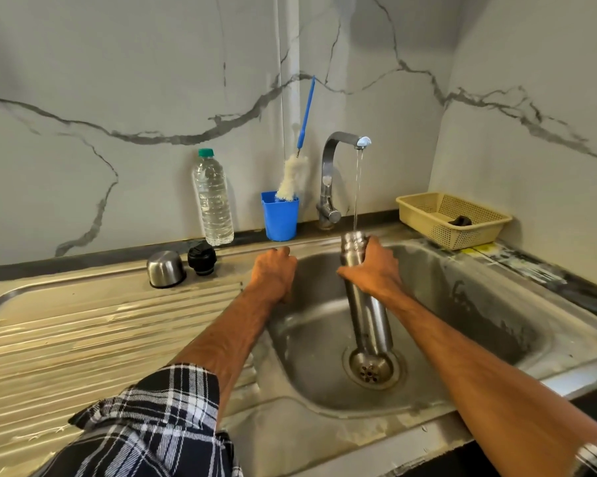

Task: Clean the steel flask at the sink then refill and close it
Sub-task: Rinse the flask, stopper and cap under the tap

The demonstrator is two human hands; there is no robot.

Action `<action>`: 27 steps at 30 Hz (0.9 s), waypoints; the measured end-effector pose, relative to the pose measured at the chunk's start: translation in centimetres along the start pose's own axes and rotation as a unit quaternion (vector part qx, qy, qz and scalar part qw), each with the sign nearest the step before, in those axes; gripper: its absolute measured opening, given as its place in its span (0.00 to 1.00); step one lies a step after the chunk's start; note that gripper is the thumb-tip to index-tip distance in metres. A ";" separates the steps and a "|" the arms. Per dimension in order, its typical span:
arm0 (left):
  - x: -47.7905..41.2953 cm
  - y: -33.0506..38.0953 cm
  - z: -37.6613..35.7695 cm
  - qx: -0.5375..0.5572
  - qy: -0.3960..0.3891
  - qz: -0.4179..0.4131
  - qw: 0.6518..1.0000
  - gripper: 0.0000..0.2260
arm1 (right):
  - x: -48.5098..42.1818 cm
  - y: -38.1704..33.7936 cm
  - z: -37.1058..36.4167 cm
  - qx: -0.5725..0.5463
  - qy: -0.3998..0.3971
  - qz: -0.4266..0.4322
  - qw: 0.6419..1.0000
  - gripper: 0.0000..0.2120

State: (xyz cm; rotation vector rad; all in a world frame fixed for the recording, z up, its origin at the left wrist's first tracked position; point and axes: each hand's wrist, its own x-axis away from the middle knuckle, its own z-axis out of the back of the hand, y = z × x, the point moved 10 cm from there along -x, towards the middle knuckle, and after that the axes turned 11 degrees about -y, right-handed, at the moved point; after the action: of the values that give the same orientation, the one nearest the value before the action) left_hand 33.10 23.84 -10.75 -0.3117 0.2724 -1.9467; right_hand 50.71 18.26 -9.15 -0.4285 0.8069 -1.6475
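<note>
The tall steel flask (367,315) stands upright in the sink basin (462,304), its base near the drain (371,370). My right hand (372,266) grips it near the open neck. Water streams from the tap (345,142) into the flask's mouth. My left hand (274,271) rests on the sink's left rim with fingers curled over the edge, holding nothing. The steel cup lid (165,269) and the black stopper (202,259) sit on the drainboard at the back.
A blue cup (280,218) holding a bottle brush (295,177) stands left of the tap. A clear plastic water bottle (213,201) stands further left. A yellow basket (453,218) sits at the back right. The ridged drainboard (83,339) spreads to the left.
</note>
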 end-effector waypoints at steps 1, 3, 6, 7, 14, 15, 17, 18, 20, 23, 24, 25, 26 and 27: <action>0.0 -0.1 0.1 0.001 0.001 0.000 1.000 0.28 | 0.1 -0.4 1.2 -0.011 0.034 0.014 0.999 0.30; 0.0 -0.5 0.2 0.001 0.002 0.008 1.000 0.28 | -0.1 -0.9 2.1 -0.027 0.066 0.037 0.997 0.31; 0.0 -0.2 0.0 -0.002 -0.009 0.008 1.000 0.29 | -0.4 0.5 -0.1 0.005 -0.014 -0.004 1.000 0.34; -0.1 0.0 0.0 -0.006 -0.010 0.007 1.000 0.30 | -0.4 0.5 0.0 0.000 -0.012 -0.001 1.000 0.34; -0.1 0.1 0.1 -0.023 -0.003 0.007 1.000 0.30 | -0.6 0.3 -0.5 -0.012 -0.009 0.001 1.000 0.34; -0.1 0.2 0.1 -0.022 -0.003 0.005 1.000 0.30 | -0.5 0.1 0.0 -0.016 0.008 0.013 1.000 0.33; -0.1 -0.1 0.0 -0.021 -0.006 0.008 1.000 0.31 | -0.4 -0.5 0.9 -0.026 0.043 0.029 0.998 0.31; -0.1 -0.2 -0.1 -0.022 -0.006 0.010 1.000 0.31 | -0.5 -0.4 0.7 -0.020 0.033 0.021 0.999 0.32; 0.0 0.0 -0.1 -0.019 -0.005 0.008 1.000 0.30 | -0.5 0.3 -0.2 0.001 -0.007 -0.005 1.000 0.35; -0.1 0.2 0.0 -0.012 -0.002 0.004 1.000 0.29 | -0.4 0.1 0.8 -0.006 0.028 0.005 1.000 0.32; -0.1 0.0 0.0 -0.014 -0.001 0.006 1.000 0.29 | -0.5 -0.1 0.8 -0.013 0.033 0.008 0.999 0.32; -0.1 -0.2 0.0 -0.016 0.000 0.008 1.000 0.30 | -0.5 -0.1 0.4 -0.011 0.018 0.003 1.000 0.33; -0.1 -0.3 -0.1 -0.017 -0.001 0.008 1.000 0.30 | -0.5 0.2 -0.3 0.001 -0.008 -0.011 1.000 0.35; -0.1 -0.2 -0.2 -0.017 -0.003 0.006 1.000 0.30 | -0.5 0.5 -0.7 0.017 -0.025 -0.020 0.999 0.35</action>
State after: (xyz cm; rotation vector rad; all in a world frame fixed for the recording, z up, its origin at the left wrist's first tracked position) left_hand 32.89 24.00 -10.88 -0.3366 0.3037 -1.9298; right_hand 50.68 18.85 -9.88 -0.4634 0.7369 -1.6796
